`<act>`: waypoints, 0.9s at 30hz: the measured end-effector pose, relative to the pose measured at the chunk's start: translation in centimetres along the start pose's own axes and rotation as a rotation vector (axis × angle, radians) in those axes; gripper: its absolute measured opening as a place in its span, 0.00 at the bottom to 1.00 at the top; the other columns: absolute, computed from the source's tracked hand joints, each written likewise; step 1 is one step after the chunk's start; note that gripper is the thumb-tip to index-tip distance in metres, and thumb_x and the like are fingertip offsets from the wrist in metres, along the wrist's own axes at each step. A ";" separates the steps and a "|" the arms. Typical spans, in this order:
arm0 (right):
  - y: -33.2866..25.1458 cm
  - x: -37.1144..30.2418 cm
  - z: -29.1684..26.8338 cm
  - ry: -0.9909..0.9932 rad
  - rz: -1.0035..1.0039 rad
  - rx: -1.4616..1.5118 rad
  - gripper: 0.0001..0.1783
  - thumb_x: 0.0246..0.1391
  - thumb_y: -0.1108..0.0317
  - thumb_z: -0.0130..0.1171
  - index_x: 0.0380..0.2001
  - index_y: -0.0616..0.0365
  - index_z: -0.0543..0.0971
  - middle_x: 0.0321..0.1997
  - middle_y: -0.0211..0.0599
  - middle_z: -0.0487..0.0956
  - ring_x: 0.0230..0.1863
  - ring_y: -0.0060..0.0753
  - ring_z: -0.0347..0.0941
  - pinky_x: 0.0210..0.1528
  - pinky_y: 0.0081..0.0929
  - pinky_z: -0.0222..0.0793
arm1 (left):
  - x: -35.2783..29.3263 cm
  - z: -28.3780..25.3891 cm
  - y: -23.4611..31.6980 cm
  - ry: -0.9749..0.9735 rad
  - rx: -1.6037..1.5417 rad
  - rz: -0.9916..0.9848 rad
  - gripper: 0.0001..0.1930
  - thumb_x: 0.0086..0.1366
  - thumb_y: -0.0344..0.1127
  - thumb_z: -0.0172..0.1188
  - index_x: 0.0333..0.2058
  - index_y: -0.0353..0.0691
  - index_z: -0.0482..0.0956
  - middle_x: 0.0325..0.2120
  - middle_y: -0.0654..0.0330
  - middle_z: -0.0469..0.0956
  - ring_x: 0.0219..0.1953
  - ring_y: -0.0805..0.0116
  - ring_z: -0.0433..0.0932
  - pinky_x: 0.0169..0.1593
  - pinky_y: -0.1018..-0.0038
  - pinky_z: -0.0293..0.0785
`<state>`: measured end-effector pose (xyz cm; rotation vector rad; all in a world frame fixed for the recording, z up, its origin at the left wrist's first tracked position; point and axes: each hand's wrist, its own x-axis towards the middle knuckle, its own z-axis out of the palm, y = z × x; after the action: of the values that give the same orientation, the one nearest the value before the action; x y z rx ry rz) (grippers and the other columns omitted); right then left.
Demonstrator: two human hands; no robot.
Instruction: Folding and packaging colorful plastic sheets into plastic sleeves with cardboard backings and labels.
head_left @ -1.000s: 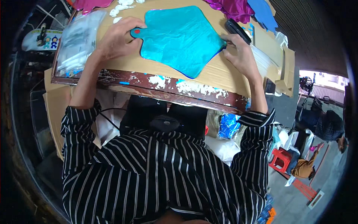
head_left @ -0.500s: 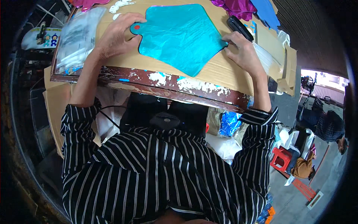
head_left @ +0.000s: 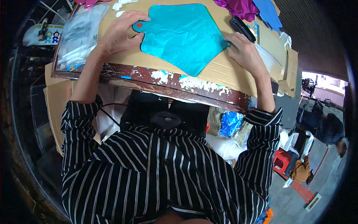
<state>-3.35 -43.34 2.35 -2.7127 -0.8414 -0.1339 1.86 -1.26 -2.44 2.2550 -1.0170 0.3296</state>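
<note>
A flat, shiny teal foil balloon [head_left: 182, 37] lies on a sheet of cardboard [head_left: 115, 58] on the table. Its rounded tab with a red dot points left, and its narrow tip points right. My left hand [head_left: 121, 33] is at the tab end, thumb and forefinger spread to either side of the tab, their tips by the foil's edge. At the opposite end, my right hand [head_left: 244, 52] pinches the narrow tip between thumb and fingers. Just beyond that hand lies a black handheld tool [head_left: 242, 29], its kind unclear.
Clear plastic bags [head_left: 79, 35] lie at the table's left. Magenta foil [head_left: 242, 9] and blue foil [head_left: 269, 15] are at the back right, white string [head_left: 125, 3] at the back left. A worn wooden table edge [head_left: 167, 80] runs before me. A red stool [head_left: 282, 161] stands on the floor.
The view has shifted slightly. Both hands keep their places at the two ends of the foil balloon, which still lies flat.
</note>
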 end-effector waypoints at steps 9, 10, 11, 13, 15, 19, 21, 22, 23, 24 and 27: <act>-0.1 1.1 -0.2 -0.025 0.014 0.022 0.20 0.52 0.74 0.64 0.51 0.62 0.78 0.54 0.46 0.80 0.55 0.54 0.77 0.60 0.41 0.74 | -0.1 0.2 -0.3 -0.016 -0.006 0.003 0.25 0.56 0.27 0.67 0.54 0.43 0.78 0.51 0.54 0.79 0.55 0.51 0.76 0.60 0.60 0.72; 0.0 1.2 -0.2 -0.026 0.012 0.019 0.20 0.52 0.74 0.64 0.51 0.62 0.78 0.53 0.46 0.80 0.55 0.54 0.77 0.60 0.41 0.73 | -0.1 0.2 -0.3 -0.011 -0.007 0.010 0.25 0.56 0.27 0.67 0.54 0.43 0.78 0.51 0.54 0.79 0.55 0.51 0.76 0.60 0.60 0.71; 0.0 1.3 -0.2 -0.027 0.013 0.018 0.20 0.52 0.74 0.64 0.51 0.62 0.78 0.53 0.46 0.80 0.55 0.54 0.77 0.60 0.41 0.73 | -0.1 0.2 -0.3 -0.006 -0.008 0.017 0.25 0.56 0.27 0.68 0.54 0.43 0.78 0.51 0.54 0.79 0.55 0.51 0.76 0.61 0.60 0.71; 0.0 1.4 -0.2 -0.038 0.044 0.048 0.20 0.52 0.75 0.64 0.51 0.62 0.78 0.51 0.46 0.80 0.53 0.53 0.77 0.58 0.41 0.74 | -0.2 0.3 -0.4 -0.001 -0.011 0.022 0.25 0.57 0.27 0.68 0.54 0.43 0.78 0.52 0.54 0.79 0.56 0.51 0.76 0.61 0.60 0.71; -0.1 1.5 -0.1 -0.047 0.059 0.064 0.20 0.52 0.75 0.64 0.50 0.62 0.78 0.51 0.47 0.80 0.53 0.53 0.78 0.58 0.41 0.74 | -0.2 0.4 -0.7 -0.003 -0.011 0.032 0.24 0.57 0.27 0.68 0.54 0.43 0.78 0.52 0.54 0.79 0.56 0.51 0.76 0.61 0.60 0.71; -0.2 1.4 -0.2 -0.036 0.129 0.158 0.19 0.52 0.76 0.64 0.49 0.62 0.79 0.48 0.46 0.80 0.50 0.52 0.78 0.55 0.41 0.74 | -0.3 0.5 -0.9 -0.001 -0.007 0.037 0.24 0.57 0.27 0.68 0.54 0.43 0.78 0.52 0.54 0.79 0.57 0.51 0.76 0.61 0.60 0.71; -0.3 1.5 -0.1 -0.036 0.105 0.143 0.18 0.52 0.76 0.64 0.48 0.62 0.80 0.47 0.46 0.80 0.48 0.51 0.79 0.54 0.40 0.74 | -0.4 0.3 -0.8 0.000 -0.002 0.035 0.24 0.57 0.27 0.68 0.54 0.42 0.78 0.53 0.54 0.79 0.57 0.51 0.76 0.61 0.59 0.71; -0.4 1.6 0.0 -0.035 0.092 0.137 0.17 0.52 0.76 0.64 0.47 0.62 0.80 0.46 0.46 0.80 0.47 0.51 0.79 0.53 0.39 0.75 | -0.4 0.2 -0.9 -0.001 -0.003 0.039 0.24 0.57 0.28 0.68 0.54 0.42 0.78 0.53 0.54 0.79 0.57 0.51 0.76 0.62 0.60 0.71; -0.4 1.6 0.0 -0.038 0.089 0.138 0.17 0.52 0.76 0.64 0.47 0.62 0.80 0.46 0.46 0.80 0.47 0.51 0.79 0.53 0.39 0.75 | -0.5 0.2 -1.0 -0.001 -0.005 0.043 0.24 0.57 0.28 0.68 0.54 0.42 0.78 0.53 0.54 0.79 0.57 0.52 0.76 0.62 0.60 0.71; -0.4 1.5 -0.1 -0.056 0.121 0.121 0.17 0.52 0.76 0.64 0.46 0.62 0.80 0.46 0.46 0.80 0.47 0.51 0.79 0.52 0.39 0.75 | -0.6 0.2 -1.1 0.000 -0.006 0.045 0.24 0.57 0.29 0.68 0.54 0.42 0.78 0.53 0.54 0.79 0.58 0.52 0.76 0.62 0.61 0.71; -0.6 1.7 -0.7 -0.087 0.139 0.112 0.16 0.51 0.76 0.65 0.45 0.62 0.80 0.45 0.46 0.80 0.47 0.50 0.79 0.51 0.38 0.75 | -0.3 0.1 -0.7 0.008 -0.035 0.046 0.24 0.57 0.30 0.67 0.55 0.41 0.78 0.53 0.54 0.79 0.57 0.54 0.76 0.62 0.62 0.72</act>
<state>-2.26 -42.18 3.41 -2.6762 -0.6599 0.0601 2.24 -0.83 -2.99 2.2005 -1.0637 0.3379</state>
